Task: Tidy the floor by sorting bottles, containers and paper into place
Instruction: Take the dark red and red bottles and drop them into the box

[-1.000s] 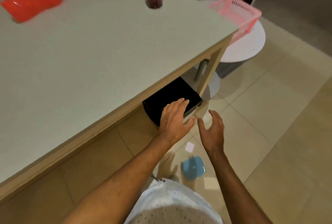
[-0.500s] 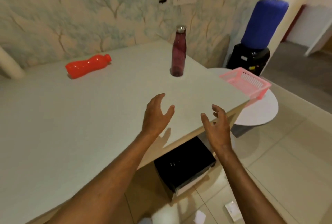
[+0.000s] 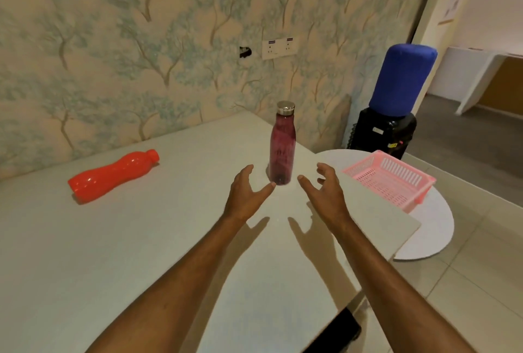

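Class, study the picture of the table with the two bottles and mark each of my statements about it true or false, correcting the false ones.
1. The maroon bottle stands upright on the table. True.
2. The red bottle stands upright beside it. False: it lies on its side, well to the left of the maroon one.
3. The left hand grips the maroon bottle. False: both it and the right hand are open, one on each side of the bottle, holding nothing.
4. The pink basket sits on the round white table. True.
5. The maroon bottle has a red cap. False: its cap is silver metal.
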